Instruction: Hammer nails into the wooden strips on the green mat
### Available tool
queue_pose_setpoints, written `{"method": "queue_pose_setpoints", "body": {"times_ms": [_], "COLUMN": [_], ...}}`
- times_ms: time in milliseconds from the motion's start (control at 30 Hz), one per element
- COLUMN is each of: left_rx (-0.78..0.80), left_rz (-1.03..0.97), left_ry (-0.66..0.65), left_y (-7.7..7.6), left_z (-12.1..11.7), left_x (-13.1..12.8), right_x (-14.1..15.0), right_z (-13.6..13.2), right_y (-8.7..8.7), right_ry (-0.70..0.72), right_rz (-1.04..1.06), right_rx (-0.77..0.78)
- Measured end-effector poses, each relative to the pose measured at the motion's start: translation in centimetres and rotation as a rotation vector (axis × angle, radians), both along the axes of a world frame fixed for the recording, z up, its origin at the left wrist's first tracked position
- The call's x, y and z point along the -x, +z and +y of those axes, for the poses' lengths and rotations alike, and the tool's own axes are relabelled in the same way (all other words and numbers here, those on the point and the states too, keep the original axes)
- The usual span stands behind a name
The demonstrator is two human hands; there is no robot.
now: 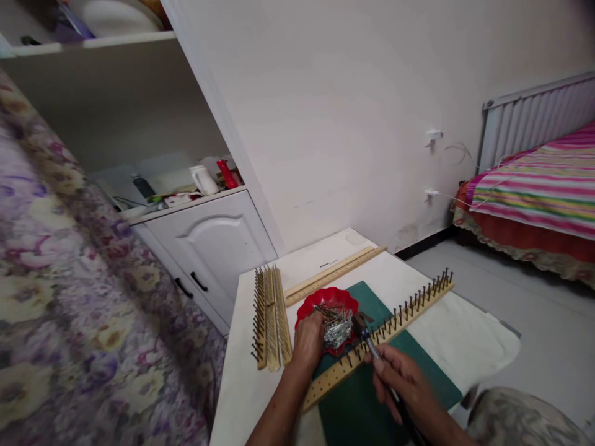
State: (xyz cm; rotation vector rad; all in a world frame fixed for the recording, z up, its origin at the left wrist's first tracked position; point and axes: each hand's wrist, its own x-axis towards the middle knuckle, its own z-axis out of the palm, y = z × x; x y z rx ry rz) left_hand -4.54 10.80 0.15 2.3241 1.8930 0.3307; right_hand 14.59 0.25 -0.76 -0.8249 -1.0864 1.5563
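My right hand (395, 375) is wrapped around a hammer (370, 344), its head raised over the edge of the red bowl, just past the wooden strip. My left hand (309, 337) reaches over the rim of the scalloped red bowl (307, 305), fingers curled at the loose nails (338, 328); its fingertips are hidden. Diagonally across a dark green mat (344, 415) lies a wooden strip (325, 385) with drilled holes. Upright nails (406, 308) stand along its middle and far right part, while the near left end shows bare holes.
Left on the white table (235, 371) lie wooden strips (274, 353), some bristling with nails. Another long strip (334, 272) lies at the back. A floral curtain (111, 334) hangs left, beside a white cabinet (209, 235). A bed (534, 192) stands at the right.
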Motion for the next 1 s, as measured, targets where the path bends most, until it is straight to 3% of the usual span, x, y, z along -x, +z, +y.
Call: {"method": "queue_pose_setpoints", "body": {"times_ms": [200, 367, 500, 733, 833, 1000], "left_rx": [-0.137, -0.156, -0.186, -0.189, -0.209, -0.242], "left_rz": [-0.224, -0.555, -0.725, -0.613, -0.542, -0.494], "left_ry": [-0.109, -0.013, 0.07, 0.106, 0.054, -0.016], "left_y": [-0.8, -1.4, -0.7, -0.4, -0.7, -1.5], "left_z": [-0.7, -1.5, -4.5, -11.2, -12.0, -11.2], "left_x": [0.5, 0.9, 1.5, 1.4, 0.3, -1.1], "right_x": [-0.1, -0.4, -0.9, -1.4, -1.3, -1.3], "right_z": [-0.1, -0.1, -0.2, -0.6, -0.7, -0.8], "right_y": [0.1, 0.1, 0.3, 0.5, 0.5, 0.4], "right_ry": [0.007, 0.009, 0.004, 0.004, 0.014, 0.016], "right_rz": [-0.001, 0.004, -0.005, -0.019, -0.01, -0.015], "right_rx": [-0.02, -0.025, -0.029, -0.033, -0.033, -0.031]}}
